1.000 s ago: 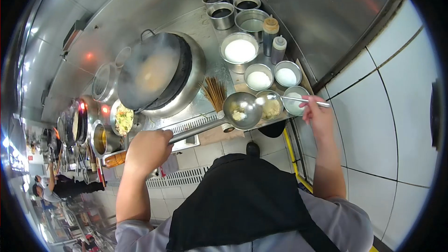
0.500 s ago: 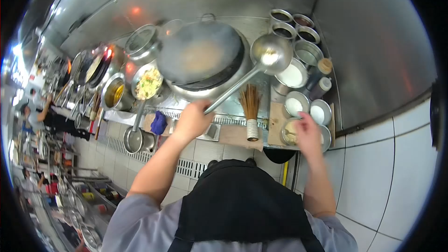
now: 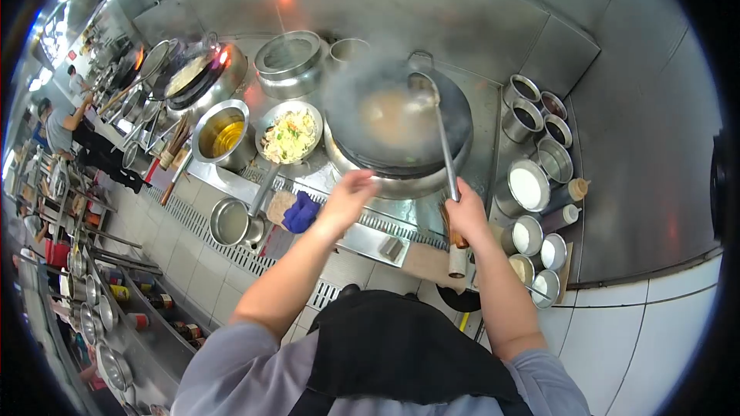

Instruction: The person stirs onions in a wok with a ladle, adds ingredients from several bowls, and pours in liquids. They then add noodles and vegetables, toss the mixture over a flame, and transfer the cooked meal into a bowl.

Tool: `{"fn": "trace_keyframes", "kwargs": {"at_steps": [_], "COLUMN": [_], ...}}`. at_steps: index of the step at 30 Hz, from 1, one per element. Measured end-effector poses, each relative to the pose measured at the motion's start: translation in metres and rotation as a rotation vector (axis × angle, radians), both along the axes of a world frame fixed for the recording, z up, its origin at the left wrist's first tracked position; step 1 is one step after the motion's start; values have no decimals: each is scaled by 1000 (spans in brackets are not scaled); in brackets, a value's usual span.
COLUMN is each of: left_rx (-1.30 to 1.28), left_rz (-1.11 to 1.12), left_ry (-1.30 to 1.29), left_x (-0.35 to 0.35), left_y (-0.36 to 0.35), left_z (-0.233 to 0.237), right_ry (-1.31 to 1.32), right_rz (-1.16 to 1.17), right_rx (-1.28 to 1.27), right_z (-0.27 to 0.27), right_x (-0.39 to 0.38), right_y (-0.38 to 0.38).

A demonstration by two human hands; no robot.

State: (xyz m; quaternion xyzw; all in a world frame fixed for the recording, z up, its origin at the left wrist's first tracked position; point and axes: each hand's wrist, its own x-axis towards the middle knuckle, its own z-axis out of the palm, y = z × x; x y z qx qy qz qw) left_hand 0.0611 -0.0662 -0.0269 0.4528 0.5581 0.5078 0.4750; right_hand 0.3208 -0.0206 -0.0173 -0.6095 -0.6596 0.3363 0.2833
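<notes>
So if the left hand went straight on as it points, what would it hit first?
Probably the near rim of the wok, just past the left hand, though depth is unclear. The right hand holds a ladle.

view: head cam | mount: worn on head | facing: forward-down, fisheye | range: close above wok [image 3: 401, 127] and stove counter [image 3: 362, 227]

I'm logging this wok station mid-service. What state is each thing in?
wok: steaming, liquid inside.
ladle: bowl end inside the wok.
right hand: grip shut on the ladle handle.
left hand: open, by the wok's near rim; contact unclear.
pot: uncovered, yellow liquid inside.
food pan: uncovered, heaped with food.
squeeze bottle: upright, capped.
</notes>
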Motion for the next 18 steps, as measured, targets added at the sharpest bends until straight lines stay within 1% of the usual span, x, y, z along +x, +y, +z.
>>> {"fn": "trace_keyframes", "kwargs": {"at_steps": [2,3,4,6,7,8,10,11,12,14,15,16,18], "left_rx": [-166,-158,-150,-132,-101,-74,-37,27,92,172,208,251,266], "left_rz": [151,169,185,172,161,147,116,16,-86,-257,-352,-412,-599], "left_ry": [-41,-48,-56,-74,-73,-71,-59,-64,-65,-9,69,114,165], "left_x": [-53,-69,-81,-94,-95,-92,-73,-64,-53,-21,-4,18,59], "left_y": [-15,-22,-27,-25,-23,-23,-17,-12,-8,1,5,10,24], "left_z": [-4,1,6,9,14,20,41,48,54,68,81,90,113], "right_ry": [2,-125,-126,-17,223,219,1360,1571,1588,1253,1289,1303,1262], "right_rz": [-103,-130,-137,-132,-57,-70,-25,-41,-47,-31,6,-11,-241], "right_rx": [-76,-83,-89,-223,-331,-333,-854,-937,-925,-791,-786,-763,-683], "right_z": [-9,-12,-9,0,4,5,9,14,23,37,36,32,26], "right_x": [-12,-18,-28,-48,-57,-55,-47,-47,-54,-65,-58,-52,-42], "right_y": [24,34,31,22,16,18,23,24,17,5,4,5,11]}}
